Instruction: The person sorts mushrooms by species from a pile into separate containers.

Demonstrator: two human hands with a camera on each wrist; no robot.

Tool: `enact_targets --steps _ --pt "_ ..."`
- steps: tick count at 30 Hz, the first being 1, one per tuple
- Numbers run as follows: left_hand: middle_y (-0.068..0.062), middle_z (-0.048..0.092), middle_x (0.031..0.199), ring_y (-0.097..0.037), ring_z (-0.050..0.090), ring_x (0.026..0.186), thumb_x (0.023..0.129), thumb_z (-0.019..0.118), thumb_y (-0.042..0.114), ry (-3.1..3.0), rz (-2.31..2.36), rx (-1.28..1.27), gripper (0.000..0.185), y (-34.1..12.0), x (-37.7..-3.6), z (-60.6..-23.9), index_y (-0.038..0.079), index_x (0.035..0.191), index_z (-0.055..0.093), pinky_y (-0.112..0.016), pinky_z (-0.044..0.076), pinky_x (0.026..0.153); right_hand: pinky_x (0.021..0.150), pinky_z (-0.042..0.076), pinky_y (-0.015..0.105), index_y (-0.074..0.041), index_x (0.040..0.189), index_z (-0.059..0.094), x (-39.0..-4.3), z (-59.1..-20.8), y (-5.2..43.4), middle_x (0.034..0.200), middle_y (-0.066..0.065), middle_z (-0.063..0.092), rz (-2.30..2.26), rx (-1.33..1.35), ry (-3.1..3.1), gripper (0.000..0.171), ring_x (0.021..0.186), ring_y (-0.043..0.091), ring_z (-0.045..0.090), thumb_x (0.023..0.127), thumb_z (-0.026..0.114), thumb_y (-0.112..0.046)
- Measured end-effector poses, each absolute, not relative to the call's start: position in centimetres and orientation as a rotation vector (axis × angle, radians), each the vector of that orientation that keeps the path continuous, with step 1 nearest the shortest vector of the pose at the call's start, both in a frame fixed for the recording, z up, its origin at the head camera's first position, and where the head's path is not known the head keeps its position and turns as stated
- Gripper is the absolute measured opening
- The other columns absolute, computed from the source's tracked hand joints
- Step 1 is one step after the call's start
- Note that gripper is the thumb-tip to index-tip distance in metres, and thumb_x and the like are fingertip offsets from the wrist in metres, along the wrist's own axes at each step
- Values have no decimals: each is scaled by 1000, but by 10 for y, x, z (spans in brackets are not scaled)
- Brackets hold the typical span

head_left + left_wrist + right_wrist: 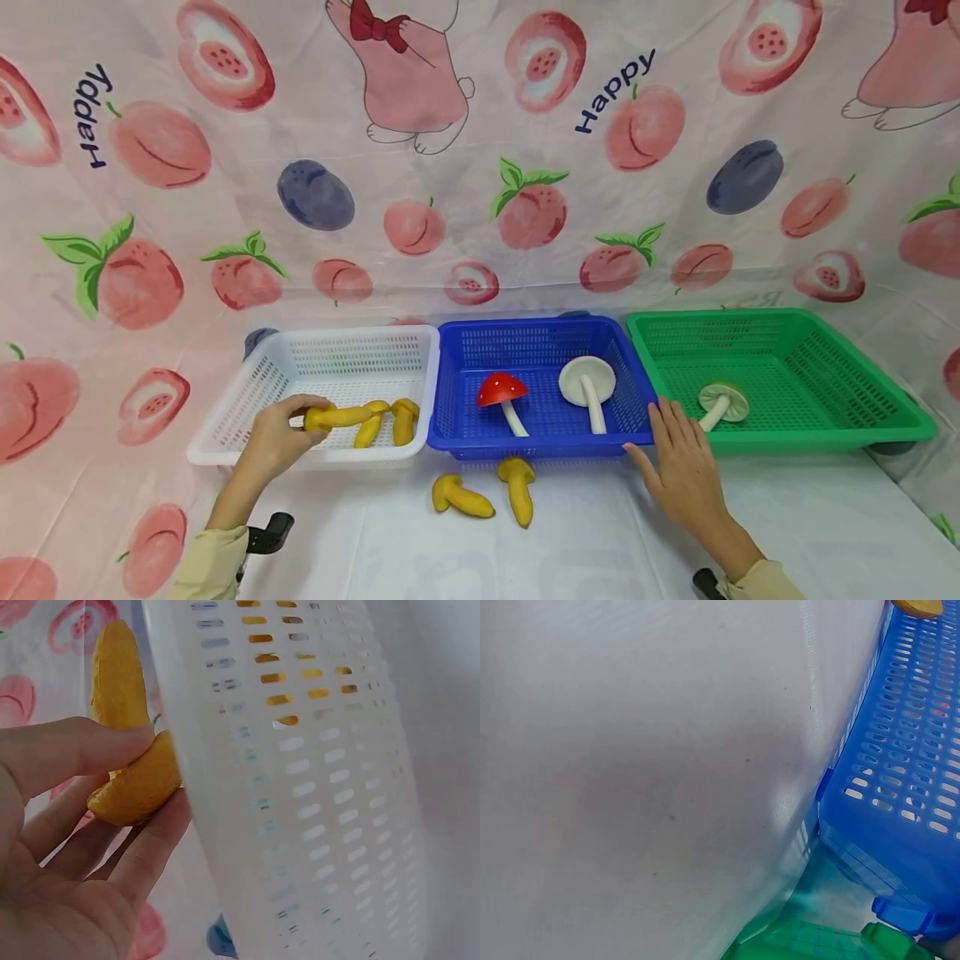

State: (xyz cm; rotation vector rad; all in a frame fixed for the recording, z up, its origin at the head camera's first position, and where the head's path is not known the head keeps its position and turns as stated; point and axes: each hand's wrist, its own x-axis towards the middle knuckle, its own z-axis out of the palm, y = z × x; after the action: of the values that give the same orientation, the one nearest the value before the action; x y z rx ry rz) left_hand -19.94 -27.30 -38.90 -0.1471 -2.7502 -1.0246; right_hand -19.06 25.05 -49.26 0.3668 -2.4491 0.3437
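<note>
My left hand [272, 440] pinches a yellow toy mushroom [341, 417] between thumb and fingers, over the front left part of the white basket [375, 454]. The left wrist view shows the thumb across this mushroom [139, 784], beside the basket's wall. Two more yellow mushrooms [405, 423] lie inside the white basket. My right hand [686, 475] has its fingers straight, with the fingertips at the neighbouring front corners of the blue basket [540, 447] and the green basket [817, 442]. Whether they press on the rims I cannot tell.
A red-capped mushroom [502, 390] and a white mushroom [588, 383] are in the blue basket. A pale mushroom with a greenish cap edge [723, 402] lies in the green one. Two yellow mushrooms [519, 492] lie on the white tablecloth [585, 550] before the blue basket.
</note>
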Motion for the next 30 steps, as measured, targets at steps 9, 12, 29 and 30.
enact_targets --steps 9,12,29,30 --pt "-21 65 105 -38 58 99 74 74 -2 -2784 -977 -114 32 -284 -214 -399 0 105 68 -46 50 82 109 21 54 8 138 41 -190 -493 250 141 28 39 354 366 -2443 72 130 44 34 93 52 -47" --pt "-22 65 105 -40 57 100 74 73 -2 -2796 -978 -98 32 -287 -217 -402 0 105 68 -47 50 82 109 22 55 8 138 41 -190 -493 250 141 28 38 354 363 -2445 72 131 44 34 93 52 -47" --pt "-27 63 100 -42 58 94 67 72 -6 -2865 -972 -101 33 -303 -234 -417 -5 99 67 -41 51 71 114 15 50 8 137 42 -190 -493 250 141 29 39 350 360 -2441 71 130 45 34 93 52 -47" --pt "-26 63 99 -41 58 92 66 72 -6 -2870 -968 -108 33 -304 -235 -417 -5 99 67 -40 50 70 113 15 50 8 137 42 -190 -492 250 141 29 39 348 360 -2441 72 130 45 34 93 52 -47"
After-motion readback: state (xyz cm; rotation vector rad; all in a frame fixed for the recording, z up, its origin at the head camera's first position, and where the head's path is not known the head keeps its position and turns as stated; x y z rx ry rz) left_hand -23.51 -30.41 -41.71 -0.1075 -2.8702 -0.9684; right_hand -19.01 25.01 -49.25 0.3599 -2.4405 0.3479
